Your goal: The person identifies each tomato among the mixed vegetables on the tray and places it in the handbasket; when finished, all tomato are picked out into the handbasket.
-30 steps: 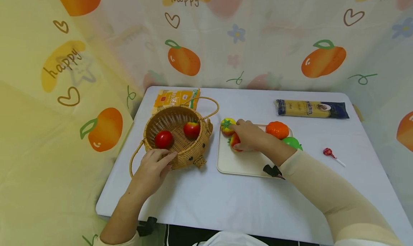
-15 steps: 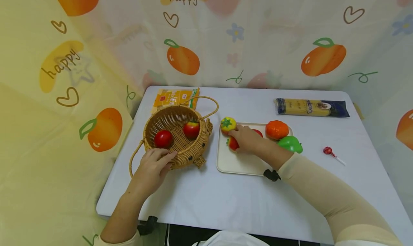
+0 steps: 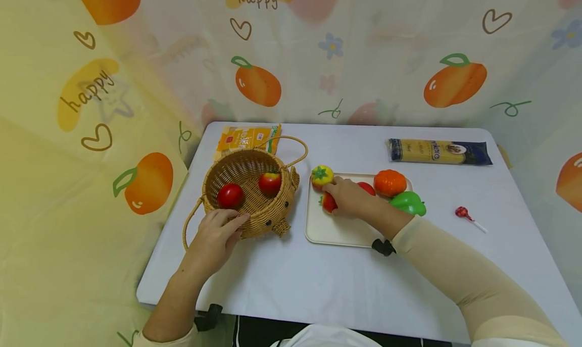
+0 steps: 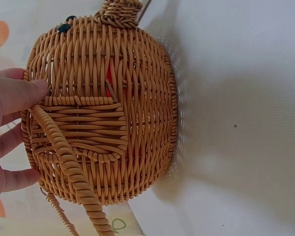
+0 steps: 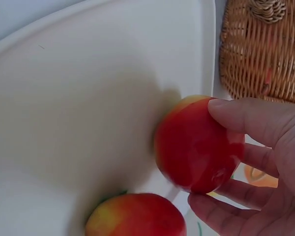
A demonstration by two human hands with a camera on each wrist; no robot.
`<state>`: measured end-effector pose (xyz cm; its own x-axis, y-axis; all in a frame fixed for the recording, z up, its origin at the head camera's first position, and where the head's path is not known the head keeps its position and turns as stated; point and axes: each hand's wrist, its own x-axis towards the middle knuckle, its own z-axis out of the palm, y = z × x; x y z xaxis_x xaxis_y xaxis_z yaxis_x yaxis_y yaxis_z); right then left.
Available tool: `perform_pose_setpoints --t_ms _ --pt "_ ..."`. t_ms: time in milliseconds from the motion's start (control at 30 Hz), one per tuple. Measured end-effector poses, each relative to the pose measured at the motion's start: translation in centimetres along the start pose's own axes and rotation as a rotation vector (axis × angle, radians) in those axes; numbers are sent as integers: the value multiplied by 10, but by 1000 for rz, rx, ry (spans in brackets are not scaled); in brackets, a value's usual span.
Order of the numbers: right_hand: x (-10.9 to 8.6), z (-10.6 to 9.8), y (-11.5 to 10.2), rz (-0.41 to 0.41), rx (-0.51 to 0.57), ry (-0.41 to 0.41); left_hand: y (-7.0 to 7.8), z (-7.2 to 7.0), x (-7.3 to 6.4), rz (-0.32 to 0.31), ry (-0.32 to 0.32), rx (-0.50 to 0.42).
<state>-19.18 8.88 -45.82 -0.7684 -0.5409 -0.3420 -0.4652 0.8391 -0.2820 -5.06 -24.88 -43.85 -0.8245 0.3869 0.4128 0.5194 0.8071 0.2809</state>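
A fruit-printed cloth (image 3: 382,84) fills the upper frame behind the tabletop (image 3: 282,281). Left of centre sits a wicker basket (image 3: 261,228); right of it, at centre, lies a cream tray (image 3: 336,233). A blue-and-gold packet (image 3: 438,151) lies at upper right, a yellow packet (image 3: 245,137) behind the basket. The left hand (image 3: 215,236), lower left, grips the basket's near rim. The right hand (image 3: 351,196), over the tray, has its grip clamped on a red fruit (image 5: 199,142) at the tray's left; whether that touches the tray is unclear. An orange pumpkin (image 3: 390,183) and green pepper (image 3: 406,203) sit at the tray's right, two red apples (image 3: 230,196) in the basket, a yellow-topped fruit (image 3: 322,176) at the tray's upper-left corner. Far right, a lollipop (image 3: 462,212).
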Motion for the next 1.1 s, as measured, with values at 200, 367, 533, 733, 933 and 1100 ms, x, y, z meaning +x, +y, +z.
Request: perform_pose_setpoints --t_ms 200,367,533,733,933,1100 --pt "-4 -5 2 -9 9 23 0 0 1 8 5 -2" --pt "-9 -14 4 -28 -12 47 -1 1 0 7 3 -2" --pt "-14 -30 5 -12 -1 55 -1 1 0 3 2 1" --pt "-16 -53 0 10 17 78 -1 1 0 4 8 1" --pt "-13 -76 -10 -13 21 113 -1 2 0 11 13 3" --pt "-7 -91 -26 -54 11 139 -2 2 -1 11 18 7"
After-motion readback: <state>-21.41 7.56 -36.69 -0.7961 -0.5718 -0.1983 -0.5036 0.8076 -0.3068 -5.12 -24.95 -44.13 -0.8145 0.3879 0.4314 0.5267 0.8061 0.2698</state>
